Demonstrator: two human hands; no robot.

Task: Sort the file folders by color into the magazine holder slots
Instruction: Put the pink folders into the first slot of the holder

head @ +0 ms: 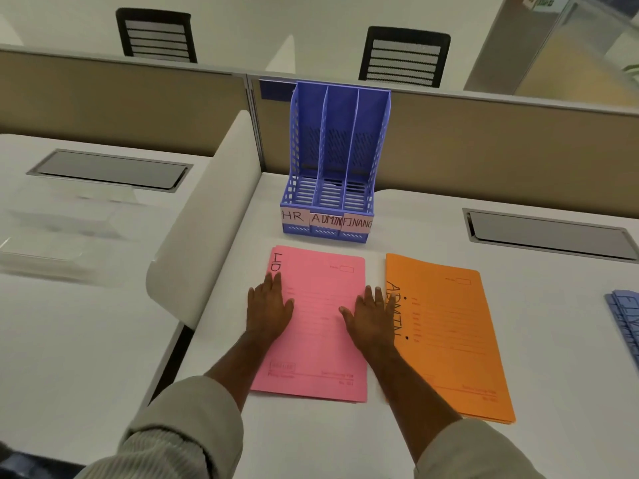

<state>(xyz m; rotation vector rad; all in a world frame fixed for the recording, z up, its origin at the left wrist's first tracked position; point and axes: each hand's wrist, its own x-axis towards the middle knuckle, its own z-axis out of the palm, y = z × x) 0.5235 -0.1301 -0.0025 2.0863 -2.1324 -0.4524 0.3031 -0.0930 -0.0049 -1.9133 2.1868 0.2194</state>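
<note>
A blue three-slot magazine holder (pixel 297 140) stands upright at the back of the desk, its slots labelled HR, ADMIN and FINANCE and holding nothing. In front of it lies a pink folder stack (pixel 320 340) marked HR. My left hand (pixel 269 311) rests flat on its left edge, and my right hand (pixel 371 318) lies flat on its right edge, fingers spread. To the right lies an orange folder stack (pixel 456 340) marked ADMIN. A blue folder stack (pixel 624 314) shows partly at the right frame edge.
A white curved divider (pixel 204 216) separates this desk from the neighbouring desk on the left. Grey cable hatches (pixel 549 233) (pixel 110 169) are set into both desks. A tan partition wall (pixel 484 140) runs behind the holder, with two black chairs beyond it.
</note>
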